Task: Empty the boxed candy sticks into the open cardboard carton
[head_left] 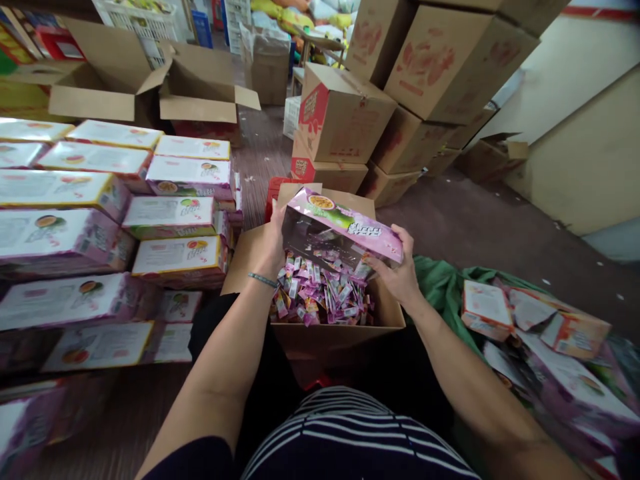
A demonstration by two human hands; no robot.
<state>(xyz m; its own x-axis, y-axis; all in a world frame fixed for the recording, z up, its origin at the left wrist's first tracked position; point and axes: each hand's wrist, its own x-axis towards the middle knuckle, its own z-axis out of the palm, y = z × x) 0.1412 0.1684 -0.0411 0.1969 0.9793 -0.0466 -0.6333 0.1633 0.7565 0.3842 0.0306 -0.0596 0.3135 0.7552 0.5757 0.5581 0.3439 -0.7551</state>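
Between my two hands is a purple candy box (pixel 345 223) with a passion fruit picture and a dark see-through front, tilted over a cardboard carton (pixel 387 293). My left hand (pixel 273 240) grips its left end, the fingers mostly behind it. At the other end my right hand (pixel 400 270) holds it, thumb on the front and fingers over the top edge. Below the box, many small purple and orange wrapped candies (pixel 323 293) fill the carton. Whether candies remain inside the box is hard to make out.
Stacked candy boxes (pixel 50 233) stand to my left, with open cartons (pixel 200 87) behind them. Closed cartons (pixel 345 113) are piled ahead and to the right. At right, crumpled boxes (pixel 575 360) lie beside a green cloth (pixel 445 293).
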